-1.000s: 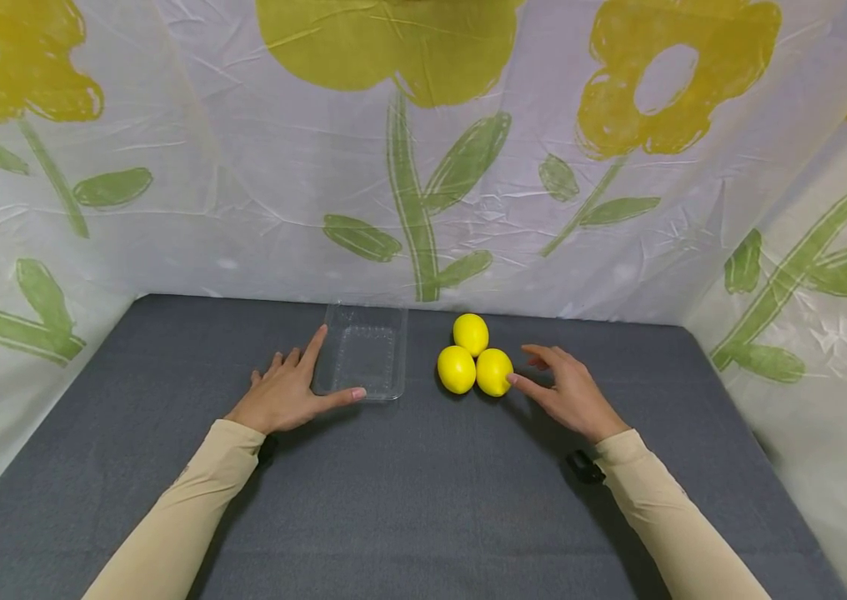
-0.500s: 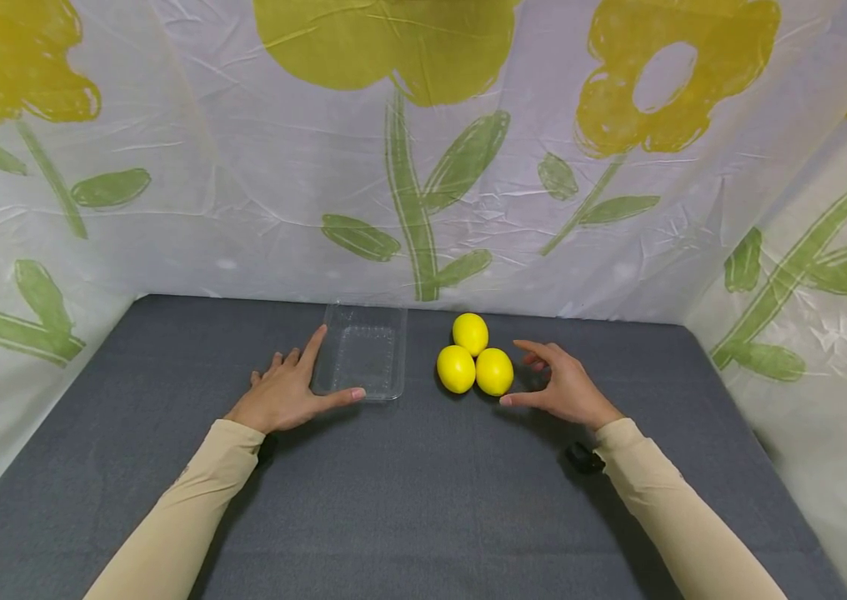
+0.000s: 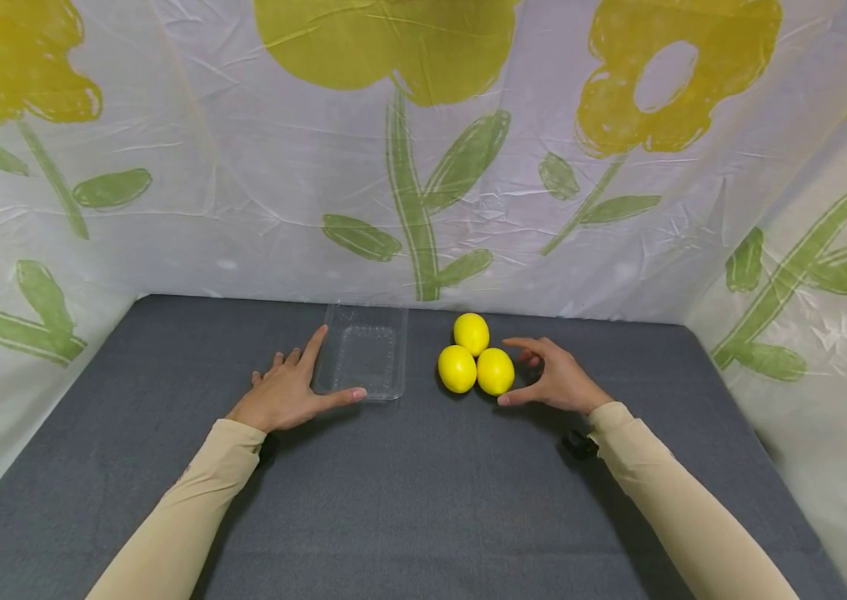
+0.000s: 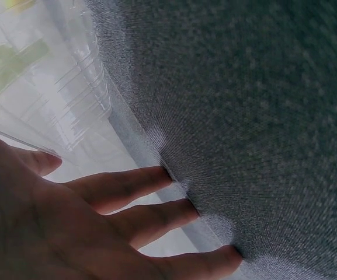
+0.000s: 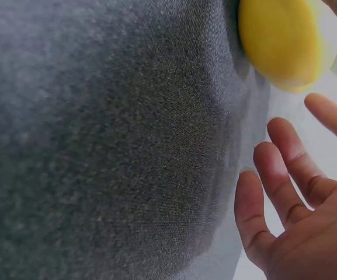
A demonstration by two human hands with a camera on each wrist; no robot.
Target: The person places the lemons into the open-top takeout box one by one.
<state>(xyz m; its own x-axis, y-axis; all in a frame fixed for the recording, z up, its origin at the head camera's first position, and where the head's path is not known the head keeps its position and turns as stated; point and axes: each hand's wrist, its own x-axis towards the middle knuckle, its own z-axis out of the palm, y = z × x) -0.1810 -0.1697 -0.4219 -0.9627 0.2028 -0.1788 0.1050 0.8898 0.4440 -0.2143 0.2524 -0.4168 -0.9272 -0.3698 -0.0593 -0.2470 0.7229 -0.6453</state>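
Note:
My left hand (image 3: 288,392) lies spread at the near left corner of a clear plastic tray (image 3: 367,354), thumb along its front edge and forefinger along its left side. In the left wrist view the tray's ribbed wall (image 4: 77,76) shows beyond the fingers, whose tips meet the cloth. To the right sit three yellow lemons: a back one (image 3: 472,334), a left one (image 3: 457,369) and a right one (image 3: 495,372). My right hand (image 3: 554,379) is around the right lemon's outer side, thumb in front and forefinger behind, fingers parted. The right wrist view shows a lemon (image 5: 288,41) beyond the fingertips.
A dark grey cloth (image 3: 423,500) covers the table. Behind it and at both sides hang white curtains (image 3: 243,167) printed with yellow flowers and green leaves. The tray and lemons stand near the back edge.
My right hand has shifted left, its thumb dropping to the front of the right lemon and its forefinger reaching behind it. The left hand, tray and lemons have stayed put.

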